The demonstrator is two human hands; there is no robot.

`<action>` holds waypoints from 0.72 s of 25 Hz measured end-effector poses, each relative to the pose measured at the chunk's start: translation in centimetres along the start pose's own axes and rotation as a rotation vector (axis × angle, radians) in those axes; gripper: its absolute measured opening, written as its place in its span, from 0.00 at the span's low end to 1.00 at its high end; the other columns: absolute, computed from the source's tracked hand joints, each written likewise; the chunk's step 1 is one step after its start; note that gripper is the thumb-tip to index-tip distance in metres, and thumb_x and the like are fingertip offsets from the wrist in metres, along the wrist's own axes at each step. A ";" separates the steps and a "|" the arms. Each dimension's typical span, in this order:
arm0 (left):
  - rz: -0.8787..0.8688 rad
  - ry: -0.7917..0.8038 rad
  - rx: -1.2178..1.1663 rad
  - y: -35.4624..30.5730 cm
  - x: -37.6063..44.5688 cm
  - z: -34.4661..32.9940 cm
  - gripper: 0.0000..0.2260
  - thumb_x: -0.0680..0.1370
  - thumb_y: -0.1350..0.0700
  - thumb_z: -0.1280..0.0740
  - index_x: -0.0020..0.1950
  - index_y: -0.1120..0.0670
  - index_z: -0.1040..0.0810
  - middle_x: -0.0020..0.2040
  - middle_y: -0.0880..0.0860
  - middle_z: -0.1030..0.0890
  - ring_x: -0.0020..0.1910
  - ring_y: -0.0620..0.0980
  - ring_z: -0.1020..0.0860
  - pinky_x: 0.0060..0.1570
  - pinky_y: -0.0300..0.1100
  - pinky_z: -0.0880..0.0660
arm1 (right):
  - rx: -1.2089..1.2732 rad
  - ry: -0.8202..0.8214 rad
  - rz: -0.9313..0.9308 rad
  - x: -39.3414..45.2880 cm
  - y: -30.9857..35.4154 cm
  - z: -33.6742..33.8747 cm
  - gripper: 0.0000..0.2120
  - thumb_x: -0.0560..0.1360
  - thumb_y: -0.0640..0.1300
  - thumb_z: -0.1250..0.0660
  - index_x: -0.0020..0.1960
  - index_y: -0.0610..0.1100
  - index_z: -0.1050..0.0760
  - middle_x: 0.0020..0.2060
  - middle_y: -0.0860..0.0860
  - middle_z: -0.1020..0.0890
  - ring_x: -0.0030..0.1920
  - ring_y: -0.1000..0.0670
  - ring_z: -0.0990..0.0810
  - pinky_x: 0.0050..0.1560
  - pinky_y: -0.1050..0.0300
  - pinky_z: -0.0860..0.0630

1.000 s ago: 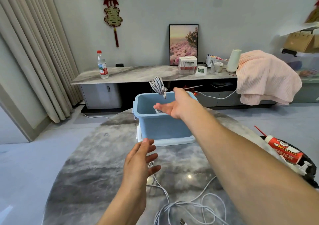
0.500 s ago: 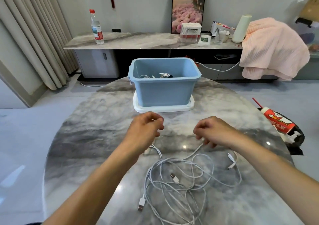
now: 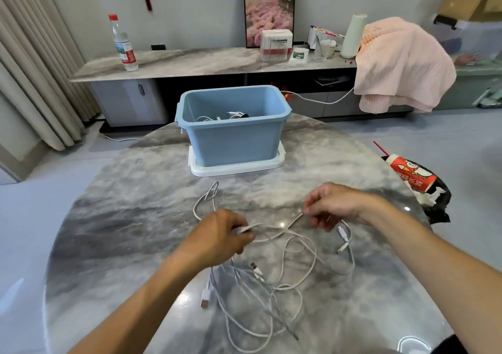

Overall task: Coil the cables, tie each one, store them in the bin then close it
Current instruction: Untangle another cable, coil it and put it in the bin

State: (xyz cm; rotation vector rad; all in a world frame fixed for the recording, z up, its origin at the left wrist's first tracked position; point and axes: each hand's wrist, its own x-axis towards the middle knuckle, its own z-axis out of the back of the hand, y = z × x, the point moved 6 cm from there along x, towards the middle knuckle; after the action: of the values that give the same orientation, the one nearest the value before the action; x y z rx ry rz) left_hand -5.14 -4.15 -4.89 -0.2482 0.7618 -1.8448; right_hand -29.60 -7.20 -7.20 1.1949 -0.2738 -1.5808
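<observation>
**Cables: one strand picked out of the tangle, coiling about to start**

Cables [image 3: 258,294] lie in a loose white tangle on the marble table [image 3: 108,245], on the near side of the bin, with several plug ends showing among the loops. Just beyond the thick of the tangle, the left hand [image 3: 220,234] has its fingers curled round a strand, and the right hand [image 3: 331,204] pinches what looks like the same strand a little further along; a short run of cable hangs between them. Both hands are clamped on cable, neither is free.

Further toward the bin, one loop [image 3: 207,198] of cable trails out across the bare table.

Beyond that stands the blue bin [image 3: 233,141], open, resting on its white lid [image 3: 236,167]. Some white cables [image 3: 231,115] already lie inside it, so part of the job seems done.

The step in hand looks like separating a single cable from the rest. The next move probably calls for drawing it free without dragging its neighbours along, then winding it into even loops before tying it. Snagged plugs are the likely trouble.
</observation>
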 end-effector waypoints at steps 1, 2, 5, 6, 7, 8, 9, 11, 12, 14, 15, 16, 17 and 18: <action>-0.026 -0.018 -0.157 -0.9 -0.2 1.1 0.09 0.77 0.52 0.29 0.37 0.53 0.19 0.31 0.48 0.19 0.29 0.43 0.24 0.32 0.37 0.29 | -0.001 -0.088 0.022 0.3 -0.1 1.1 0.05 0.77 0.35 0.34 0.44 0.43 0.24 0.32 0.47 0.19 0.27 0.52 0.23 0.29 0.60 0.25; -0.064 -0.051 -0.298 -1.8 -0.5 2.5 0.08 0.77 0.52 0.28 0.40 0.53 0.17 0.30 0.48 0.20 0.28 0.41 0.26 0.32 0.36 0.30 | -0.116 -0.191 0.031 0.5 -0.4 2.1 0.03 0.75 0.39 0.32 0.45 0.45 0.25 0.37 0.48 0.19 0.32 0.51 0.21 0.33 0.58 0.24; -0.170 0.035 -0.514 -3.7 -1.9 4.8 0.09 0.76 0.50 0.28 0.38 0.53 0.16 0.31 0.48 0.23 0.32 0.44 0.29 0.33 0.37 0.34 | -0.583 -0.259 -0.100 0.7 -3.2 2.2 0.14 0.68 0.47 0.26 0.47 0.51 0.30 0.42 0.52 0.22 0.39 0.51 0.21 0.35 0.58 0.26; -0.184 0.136 -0.462 -3.7 -2.4 4.5 0.13 0.76 0.47 0.30 0.34 0.52 0.19 0.29 0.48 0.25 0.31 0.45 0.30 0.32 0.39 0.35 | -0.570 -0.244 -0.136 0.8 -4.0 1.5 0.14 0.68 0.45 0.26 0.46 0.50 0.30 0.41 0.51 0.21 0.39 0.50 0.20 0.33 0.58 0.25; -0.187 0.249 -0.348 -3.6 -2.9 3.7 0.15 0.76 0.46 0.32 0.32 0.52 0.21 0.28 0.47 0.27 0.30 0.45 0.31 0.32 0.39 0.36 | -0.529 -0.247 -0.158 1.2 -4.6 1.0 0.11 0.68 0.41 0.27 0.44 0.48 0.28 0.40 0.49 0.19 0.39 0.48 0.18 0.33 0.56 0.22; -0.188 0.351 -0.214 -3.4 -3.3 2.7 0.15 0.76 0.46 0.32 0.32 0.51 0.21 0.27 0.46 0.28 0.29 0.44 0.32 0.32 0.39 0.35 | -0.468 -0.257 -0.175 1.4 -4.9 0.6 0.08 0.68 0.36 0.30 0.42 0.46 0.27 0.38 0.46 0.19 0.39 0.45 0.17 0.33 0.54 0.20; -0.187 0.423 -0.097 -3.1 -3.6 1.9 0.14 0.77 0.46 0.31 0.33 0.51 0.21 0.27 0.45 0.28 0.28 0.44 0.32 0.32 0.40 0.35 | -0.396 -0.258 -0.186 1.7 -4.9 0.3 0.07 0.69 0.33 0.33 0.39 0.44 0.26 0.34 0.45 0.20 0.36 0.42 0.17 0.33 0.52 0.20; -0.160 0.498 -0.024 -2.7 -3.7 1.1 0.12 0.76 0.48 0.30 0.34 0.49 0.21 0.26 0.44 0.29 0.27 0.46 0.33 0.31 0.42 0.34 | -0.183 -0.258 -0.167 1.5 -3.4 0.4 0.07 0.69 0.30 0.35 0.36 0.40 0.25 0.27 0.43 0.24 0.26 0.44 0.23 0.29 0.52 0.21; -0.144 0.514 -0.015 -2.5 -3.6 1.1 0.11 0.76 0.48 0.30 0.35 0.50 0.20 0.26 0.44 0.29 0.27 0.47 0.33 0.31 0.43 0.34 | -0.001 -0.283 -0.128 0.9 -2.0 1.1 0.07 0.69 0.30 0.35 0.36 0.39 0.25 0.26 0.42 0.26 0.23 0.46 0.26 0.27 0.55 0.23; -0.098 0.548 0.050 -2.2 -3.5 1.2 0.10 0.75 0.46 0.30 0.38 0.51 0.20 0.28 0.45 0.28 0.29 0.47 0.31 0.33 0.43 0.32 | 0.436 -0.319 0.007 -1.0 1.4 3.1 0.05 0.72 0.30 0.36 0.41 0.37 0.24 0.26 0.43 0.26 0.21 0.48 0.27 0.25 0.57 0.24; -0.086 0.573 0.111 -1.9 -3.5 1.1 0.11 0.73 0.44 0.30 0.40 0.51 0.19 0.30 0.45 0.26 0.30 0.47 0.29 0.34 0.43 0.31 | 0.613 -0.314 0.098 -2.2 3.3 4.2 0.06 0.74 0.31 0.38 0.45 0.37 0.23 0.26 0.44 0.26 0.21 0.49 0.27 0.24 0.57 0.24; -0.076 0.601 0.181 -1.7 -3.6 1.0 0.12 0.72 0.42 0.31 0.41 0.51 0.19 0.32 0.47 0.24 0.32 0.47 0.28 0.36 0.43 0.31 | 0.742 -0.305 0.202 -3.6 5.2 5.3 0.07 0.76 0.32 0.40 0.49 0.37 0.24 0.27 0.46 0.25 0.22 0.50 0.28 0.23 0.59 0.25; -0.056 0.626 0.258 -1.4 -3.8 0.8 0.12 0.71 0.41 0.31 0.42 0.50 0.19 0.35 0.48 0.22 0.34 0.47 0.27 0.37 0.43 0.30 | 0.834 -0.310 0.305 -4.9 6.8 6.4 0.08 0.78 0.33 0.41 0.51 0.39 0.24 0.27 0.48 0.25 0.21 0.52 0.30 0.21 0.62 0.29; -0.028 0.640 0.330 -1.1 -4.0 0.8 0.12 0.71 0.41 0.31 0.42 0.48 0.19 0.38 0.49 0.20 0.35 0.47 0.25 0.38 0.42 0.30 | 0.918 -0.328 0.394 -6.2 8.0 7.3 0.09 0.79 0.35 0.42 0.51 0.41 0.23 0.27 0.50 0.26 0.20 0.55 0.34 0.20 0.66 0.36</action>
State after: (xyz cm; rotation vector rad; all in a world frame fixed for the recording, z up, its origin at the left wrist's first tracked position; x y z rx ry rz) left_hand -3.96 -0.65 -2.92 0.5724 0.8579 -2.0592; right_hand -31.12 -7.97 5.17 1.4114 -1.4740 -1.2977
